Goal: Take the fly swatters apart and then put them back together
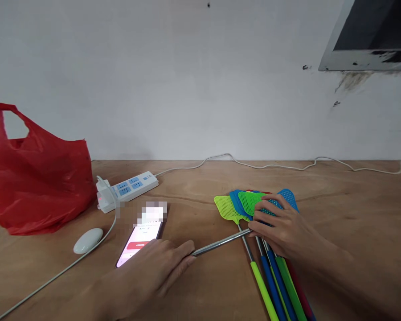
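Observation:
My left hand (pixel 160 263) rests palm down on the wooden table (pixel 200 187), its fingertips on one end of a thin metal rod (pixel 220 243); its fingers lie close together. My right hand (pixel 280 227) lies over a fan of several fly swatters (pixel 250 203) with yellow-green, green and blue mesh heads, and its fingertips meet the rod's other end. The swatters' coloured handles (pixel 274 285) run toward me under the right wrist. A phone (pixel 138 243) with a lit screen lies just beyond my left hand.
A red plastic bag (pixel 36 178) stands at the left. A white power strip (pixel 127 189) with its cable (pixel 270 166) along the wall lies behind the phone. A white oval device (pixel 87 240) on a cord sits near the bag. A window frame (pixel 370 40) shows top right.

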